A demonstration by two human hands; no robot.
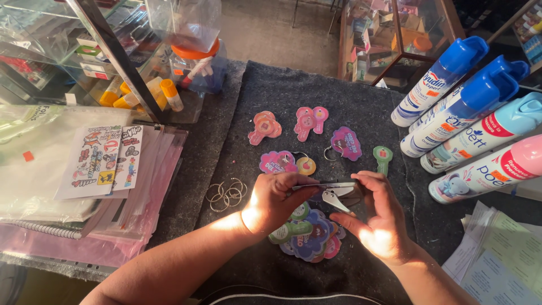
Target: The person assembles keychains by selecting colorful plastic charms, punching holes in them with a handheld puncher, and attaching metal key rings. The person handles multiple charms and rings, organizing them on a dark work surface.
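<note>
Both hands meet over a dark felt mat [316, 101]. My left hand [274, 200] and my right hand [378, 217] together hold a metal hole punch [333, 192] just above a pile of colourful flat charms [310, 234]. Further back on the mat lie pink charms [307, 121], a purple charm with a ring [345, 143], a green charm [383, 158] and another purple one beside a round yellow one [282, 162]. A cluster of loose metal key rings [226, 193] rests left of my left hand.
Several spray cans [468, 121] with blue and pink caps lie at the right. Sticker sheets in plastic sleeves [104, 161] are stacked at the left, over a notebook. A clear jar with an orange lid [195, 56] stands at the back. Papers [502, 254] lie at the lower right.
</note>
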